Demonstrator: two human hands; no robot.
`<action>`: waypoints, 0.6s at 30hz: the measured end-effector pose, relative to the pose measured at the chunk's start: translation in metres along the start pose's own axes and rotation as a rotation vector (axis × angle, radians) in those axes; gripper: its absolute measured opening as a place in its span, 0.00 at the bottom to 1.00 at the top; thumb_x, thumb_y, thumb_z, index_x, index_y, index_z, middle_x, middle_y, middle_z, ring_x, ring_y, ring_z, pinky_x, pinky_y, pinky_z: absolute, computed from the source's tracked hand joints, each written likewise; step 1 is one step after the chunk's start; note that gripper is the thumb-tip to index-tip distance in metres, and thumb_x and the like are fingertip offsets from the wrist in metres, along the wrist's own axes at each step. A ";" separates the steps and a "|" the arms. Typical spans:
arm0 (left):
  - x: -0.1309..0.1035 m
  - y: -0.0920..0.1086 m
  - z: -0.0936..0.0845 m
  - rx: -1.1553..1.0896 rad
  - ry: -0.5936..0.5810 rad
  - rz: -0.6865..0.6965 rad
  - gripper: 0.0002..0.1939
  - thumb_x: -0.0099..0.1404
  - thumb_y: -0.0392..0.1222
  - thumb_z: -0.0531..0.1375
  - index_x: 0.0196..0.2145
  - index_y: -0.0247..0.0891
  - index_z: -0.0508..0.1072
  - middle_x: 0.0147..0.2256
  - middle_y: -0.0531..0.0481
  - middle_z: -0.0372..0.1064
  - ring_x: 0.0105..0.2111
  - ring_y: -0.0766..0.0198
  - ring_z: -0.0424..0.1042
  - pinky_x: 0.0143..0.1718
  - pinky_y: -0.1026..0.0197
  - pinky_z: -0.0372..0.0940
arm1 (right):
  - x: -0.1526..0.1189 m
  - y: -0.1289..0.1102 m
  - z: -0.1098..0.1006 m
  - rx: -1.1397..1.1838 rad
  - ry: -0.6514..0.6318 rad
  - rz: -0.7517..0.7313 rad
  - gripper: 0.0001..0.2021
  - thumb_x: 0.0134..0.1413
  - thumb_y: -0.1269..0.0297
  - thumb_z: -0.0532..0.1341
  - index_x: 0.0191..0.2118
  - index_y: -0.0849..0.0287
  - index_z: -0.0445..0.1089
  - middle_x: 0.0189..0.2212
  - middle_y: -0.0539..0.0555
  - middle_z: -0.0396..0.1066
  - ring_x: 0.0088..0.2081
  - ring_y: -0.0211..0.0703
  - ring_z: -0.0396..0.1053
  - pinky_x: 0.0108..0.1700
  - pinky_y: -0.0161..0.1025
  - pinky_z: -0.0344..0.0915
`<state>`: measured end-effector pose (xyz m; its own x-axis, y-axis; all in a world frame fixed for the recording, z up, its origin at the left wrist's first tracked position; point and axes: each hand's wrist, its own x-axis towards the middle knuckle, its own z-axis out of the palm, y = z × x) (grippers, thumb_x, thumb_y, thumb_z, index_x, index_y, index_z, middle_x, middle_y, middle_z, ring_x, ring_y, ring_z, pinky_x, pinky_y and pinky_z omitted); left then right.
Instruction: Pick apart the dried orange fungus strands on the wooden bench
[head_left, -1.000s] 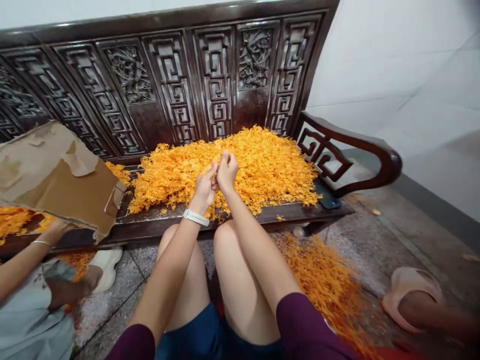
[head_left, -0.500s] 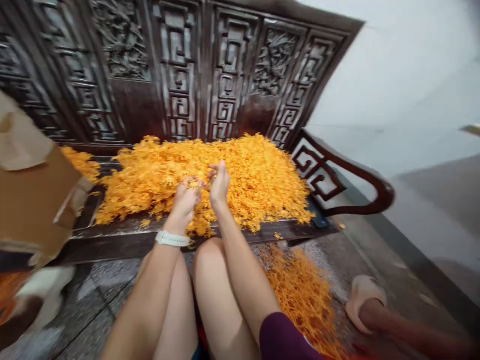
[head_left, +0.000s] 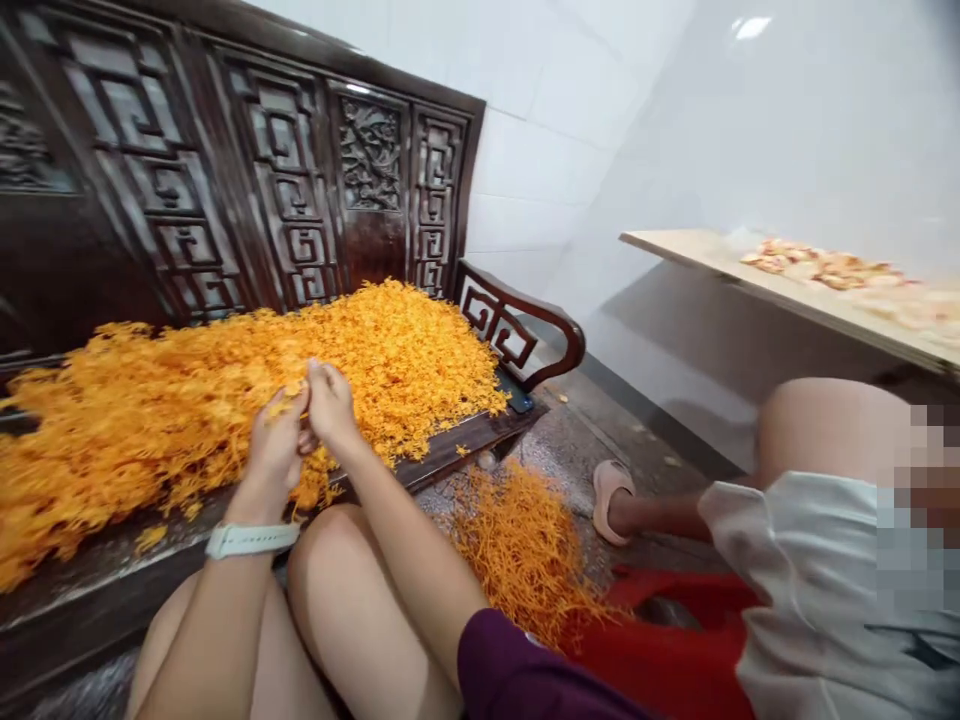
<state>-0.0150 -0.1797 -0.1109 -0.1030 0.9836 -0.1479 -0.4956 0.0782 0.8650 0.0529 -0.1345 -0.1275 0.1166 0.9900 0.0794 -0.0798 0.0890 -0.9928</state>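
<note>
Pale board (head_left: 686,243) newly visible (right); left hand (head_left: 274,440), right hand (head_left: 331,408) closer together

the carved bench (head_left: 375,245) toward ten o'clock is glossy dark wood; the heaped orange clumps (head_left: 210,400) at nine look matt and rough. wristband (head_left: 253,540) at eight: smooth, matt, rubbery. white shorts (head_left: 795,560) at four: creased cloth. wall tiles (head_left: 540,160) at one: smooth, lightly glossy.

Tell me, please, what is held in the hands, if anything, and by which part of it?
The left hand holds small orange bits; which part of them is gripped cannot be told. Whether the right hand holds anything is hidden.
</note>
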 end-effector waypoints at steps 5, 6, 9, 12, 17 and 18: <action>0.013 0.000 0.012 -0.001 -0.008 0.073 0.23 0.54 0.50 0.76 0.34 0.39 0.67 0.21 0.61 0.62 0.15 0.77 0.54 0.16 0.69 0.49 | 0.013 0.007 -0.022 0.033 0.091 -0.187 0.23 0.65 0.42 0.59 0.29 0.53 0.57 0.24 0.43 0.53 0.27 0.35 0.54 0.30 0.34 0.57; 0.017 0.002 0.013 -0.014 -0.057 0.049 0.21 0.56 0.49 0.75 0.35 0.38 0.70 0.23 0.59 0.65 0.16 0.77 0.55 0.17 0.69 0.50 | 0.016 0.006 -0.027 0.016 0.081 -0.230 0.22 0.66 0.43 0.59 0.29 0.53 0.57 0.24 0.43 0.55 0.27 0.36 0.55 0.31 0.34 0.57; 0.023 0.009 0.016 -0.002 -0.152 -0.010 0.14 0.59 0.44 0.72 0.36 0.34 0.74 0.29 0.53 0.71 0.17 0.77 0.58 0.17 0.69 0.51 | 0.020 -0.002 -0.037 0.004 0.080 -0.266 0.21 0.67 0.42 0.57 0.30 0.53 0.59 0.27 0.46 0.61 0.30 0.37 0.62 0.34 0.36 0.61; 0.024 0.010 0.017 0.032 -0.175 -0.062 0.09 0.58 0.38 0.69 0.36 0.33 0.75 0.28 0.53 0.69 0.17 0.76 0.60 0.16 0.69 0.48 | 0.020 -0.007 -0.039 -0.050 0.118 -0.243 0.24 0.69 0.38 0.53 0.31 0.53 0.60 0.28 0.48 0.63 0.32 0.40 0.65 0.38 0.39 0.62; 0.024 0.003 0.006 -0.004 -0.249 -0.099 0.12 0.53 0.35 0.70 0.34 0.36 0.71 0.22 0.58 0.63 0.15 0.74 0.60 0.16 0.69 0.50 | 0.018 -0.003 -0.025 0.006 0.073 -0.145 0.25 0.66 0.35 0.56 0.31 0.52 0.57 0.26 0.46 0.57 0.28 0.39 0.59 0.34 0.38 0.60; 0.025 0.004 0.003 -0.014 -0.260 -0.095 0.12 0.53 0.35 0.70 0.33 0.36 0.71 0.22 0.58 0.62 0.15 0.74 0.60 0.16 0.69 0.51 | 0.018 -0.002 -0.022 0.065 0.037 -0.114 0.24 0.65 0.37 0.58 0.32 0.52 0.57 0.25 0.45 0.56 0.27 0.38 0.58 0.32 0.38 0.59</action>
<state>-0.0172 -0.1546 -0.1103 0.1682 0.9808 -0.0986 -0.5043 0.1716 0.8463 0.0769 -0.1191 -0.1260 0.1650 0.9684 0.1869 -0.1273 0.2088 -0.9696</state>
